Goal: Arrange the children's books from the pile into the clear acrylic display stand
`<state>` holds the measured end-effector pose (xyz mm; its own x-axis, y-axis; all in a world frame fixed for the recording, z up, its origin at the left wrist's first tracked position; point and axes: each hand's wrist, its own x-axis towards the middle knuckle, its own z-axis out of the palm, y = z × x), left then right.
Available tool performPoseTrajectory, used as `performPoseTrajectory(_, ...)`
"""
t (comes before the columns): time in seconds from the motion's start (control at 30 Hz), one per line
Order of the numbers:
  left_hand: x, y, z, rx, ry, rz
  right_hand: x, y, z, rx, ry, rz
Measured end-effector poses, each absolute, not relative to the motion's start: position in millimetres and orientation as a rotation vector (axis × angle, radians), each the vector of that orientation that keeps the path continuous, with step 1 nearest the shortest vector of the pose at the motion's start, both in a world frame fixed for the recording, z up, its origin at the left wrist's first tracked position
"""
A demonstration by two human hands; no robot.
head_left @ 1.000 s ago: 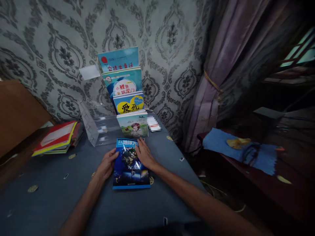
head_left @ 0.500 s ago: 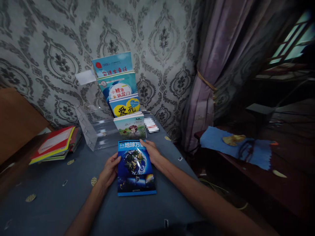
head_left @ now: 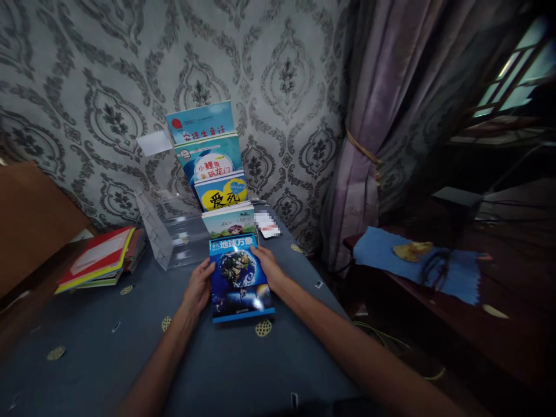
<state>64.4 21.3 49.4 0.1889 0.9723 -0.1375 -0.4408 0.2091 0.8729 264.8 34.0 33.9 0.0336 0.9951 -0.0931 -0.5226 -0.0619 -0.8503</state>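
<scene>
A blue book (head_left: pixel 240 284) with a picture of the Earth on its cover is held between my two hands. My left hand (head_left: pixel 200 285) grips its left edge, and my right hand (head_left: pixel 268 269) has the upper right edge. Just behind its top edge, a clear tiered display rack (head_left: pixel 158 234) holds books standing in rising rows: a pale green book (head_left: pixel 230 222) in front, a yellow and blue book (head_left: pixel 220 194) behind it, then a teal book (head_left: pixel 212 159) and a light blue one (head_left: pixel 202 120) at the back. The blue book overlaps the pale green book's lower part.
A pile of red and yellow books (head_left: pixel 98 258) lies left of the rack, near a brown board (head_left: pixel 37 223). A white card-like item (head_left: pixel 267 225) rests right of the rack. Further right, a blue cloth (head_left: pixel 377 255) covers part of a dark red bench (head_left: pixel 403 295).
The blue book has moved forward and up toward the rack, its top now covering more of the pale green book. Both hands still hold its sides, and the view has shifted slightly.
</scene>
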Motion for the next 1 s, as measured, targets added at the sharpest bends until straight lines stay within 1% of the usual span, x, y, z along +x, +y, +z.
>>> performPoseTrajectory(0.4, 76.2, 41.0, 66.6, 0.836, 0.832, 1.262, 271.5, 32.5, 50.3, -0.896, -0.768, 1.456)
performPoseTrajectory(0.63, 78.4, 50.6, 76.7, 0.896, 0.777, 1.33, 285.1, 36.9, 60.2, -0.785, -0.925, 1.409)
performPoseTrajectory(1.0, 83.0, 78.6, 86.7, 1.014, 0.736, 1.393, 296.5, 68.7, 83.3, -0.806, -1.133, 1.172)
